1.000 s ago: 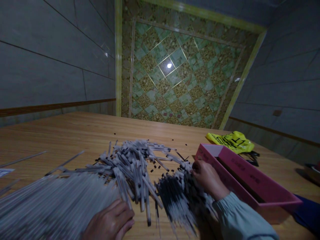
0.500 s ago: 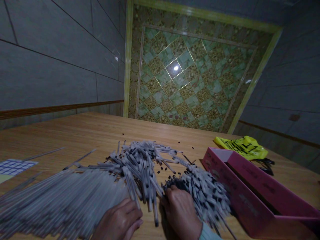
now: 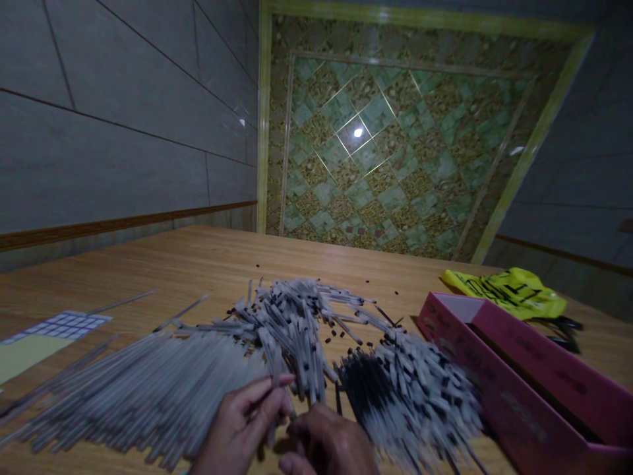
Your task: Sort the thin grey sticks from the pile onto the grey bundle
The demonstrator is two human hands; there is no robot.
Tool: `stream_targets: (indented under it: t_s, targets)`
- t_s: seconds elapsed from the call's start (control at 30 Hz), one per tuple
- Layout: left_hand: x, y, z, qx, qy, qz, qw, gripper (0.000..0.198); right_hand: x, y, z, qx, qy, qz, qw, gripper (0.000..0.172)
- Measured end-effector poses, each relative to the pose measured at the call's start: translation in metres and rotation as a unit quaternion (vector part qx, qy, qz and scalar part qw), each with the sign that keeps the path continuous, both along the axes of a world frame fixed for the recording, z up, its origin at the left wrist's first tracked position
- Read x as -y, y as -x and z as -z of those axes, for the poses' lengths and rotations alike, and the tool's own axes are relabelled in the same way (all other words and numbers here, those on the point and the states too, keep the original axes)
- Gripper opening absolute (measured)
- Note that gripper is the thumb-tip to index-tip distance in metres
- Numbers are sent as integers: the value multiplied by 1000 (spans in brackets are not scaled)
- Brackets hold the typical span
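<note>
A large heap of thin grey sticks (image 3: 148, 389) covers the wooden table (image 3: 198, 264) in front of me, with a tangled pile of shorter black-tipped pieces (image 3: 297, 323) behind it and a dark-ended bunch (image 3: 405, 396) to the right. My left hand (image 3: 242, 429) is at the bottom centre, its fingers pinched on one grey stick at the heap's edge. My right hand (image 3: 326, 448) sits right beside it, fingers curled toward the same spot; what they hold is hidden.
A long pink box (image 3: 524, 389) lies open at the right. Behind it lies a yellow plastic bag (image 3: 509, 290) with black print and a dark object. A gridded sheet (image 3: 44, 336) lies at the left. Small black bits are scattered on the table.
My right hand has come back from the bunch next to the pink box to meet my left hand. The left hand lifted off the table and pinched a stick. The view shifted left.
</note>
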State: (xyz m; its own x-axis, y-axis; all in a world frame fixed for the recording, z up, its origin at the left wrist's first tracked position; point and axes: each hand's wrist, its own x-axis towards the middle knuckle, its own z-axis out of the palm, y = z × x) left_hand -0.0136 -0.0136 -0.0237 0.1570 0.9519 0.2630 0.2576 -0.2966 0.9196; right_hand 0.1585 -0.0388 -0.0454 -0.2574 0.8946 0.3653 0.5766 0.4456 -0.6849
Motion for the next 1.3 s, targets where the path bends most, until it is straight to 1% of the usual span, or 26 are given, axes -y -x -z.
stream_targets:
  t_s: [0.03,0.07,0.1,0.13,0.17,0.2,0.27,0.33,0.37,0.4,0.5,0.57,0.63,0.7,0.77,0.87,0.93,1.0,1.07,1.1,1.13,1.17,1.2,1.23,1.27,1.3]
  targets:
    - [-5,8,-4,-5,-8,-51,999,42,-1,-2,2,3,8,1,1000,28]
    - [-10,18,-9,-27,-22,-104,994,46,-2,-5,2,12,18,3,1000,26]
    - [-16,29,-13,-68,-54,-154,984,47,-3,-8,1,25,31,8,999,22]
    - [-23,41,-16,-121,-102,-185,970,44,-4,-11,-2,42,43,14,998,19]
    - [-28,52,-19,-178,-142,-227,947,44,-5,-14,-4,61,53,30,996,16]
    - [-33,62,-20,-256,-160,-243,922,45,-5,-16,-7,83,60,47,994,15]
    - [-40,76,-19,-397,-145,-271,865,47,-5,-18,-11,136,63,82,985,15]
    - [-41,80,-14,-491,-122,-277,817,48,-6,-19,-13,191,59,110,974,15]
    - [-41,80,-12,-515,-116,-275,804,48,-7,-19,-12,213,56,118,968,15]
    - [-40,78,-10,-528,-113,-270,797,47,-8,-19,-12,231,55,121,964,15]
    - [-38,72,-7,-541,-122,-263,789,45,-10,-17,-8,263,50,138,953,16]
    - [-37,67,-6,-536,-149,-256,791,43,-12,-16,-6,289,44,165,942,14]
    - [-35,58,-4,-504,-194,-230,810,40,-13,-14,-5,317,34,188,929,14]
    - [-30,45,-2,-456,-239,-171,840,35,-13,-14,-6,334,30,202,920,14]
    - [-23,29,1,-417,-265,-84,865,30,-13,-15,-9,337,35,213,916,15]
    - [-10,7,2,-382,-275,7,882,27,-13,-17,-12,336,47,208,917,17]
    - [-4,-1,2,-364,-285,36,886,25,-13,-18,-13,338,54,201,918,19]
    - [0,-4,2,-338,-299,47,891,23,-14,-21,-12,323,66,203,922,21]
    - [1,-3,3,-305,-308,52,900,22,-15,-25,-10,262,79,202,940,20]
    - [1,-2,4,-289,-311,53,904,22,-15,-27,-8,211,85,194,954,18]
    - [1,-1,5,-273,-315,52,907,22,-15,-29,-5,141,99,175,969,16]
    - [0,0,6,-260,-319,51,910,24,-14,-30,-2,57,124,142,980,16]
    - [0,0,7,-248,-325,49,911,27,-13,-30,1,-34,164,94,981,20]
    - [0,1,7,-240,-332,47,911,30,-12,-29,5,-126,212,37,968,27]
    - [0,1,7,-236,-337,45,910,34,-10,-27,9,-214,264,-25,940,33]
    - [0,1,7,-234,-342,45,909,38,-9,-24,12,-288,310,-83,902,39]
